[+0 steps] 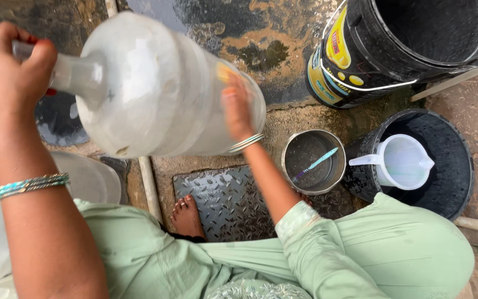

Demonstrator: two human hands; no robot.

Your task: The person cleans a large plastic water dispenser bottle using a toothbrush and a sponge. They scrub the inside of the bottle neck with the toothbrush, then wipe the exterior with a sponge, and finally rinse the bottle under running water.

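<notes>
A big clear plastic water jug (150,88), cloudy inside, is held up sideways in front of me. My left hand (12,66) is closed around its narrow neck at the upper left. My right hand (237,108) presses flat against the jug's bottom end, seen partly through the plastic and a little blurred. Both wrists carry thin bangles. My light green clothing fills the lower part of the view, and a bare foot (186,217) rests on a patterned metal plate (222,199).
A small steel pot (312,161) with a toothbrush in it stands on the wet stone floor. To its right a black tub (449,166) holds a white plastic jug (402,161). A large black bucket (405,44) sits at the upper right. A pale basin (87,180) lies at left.
</notes>
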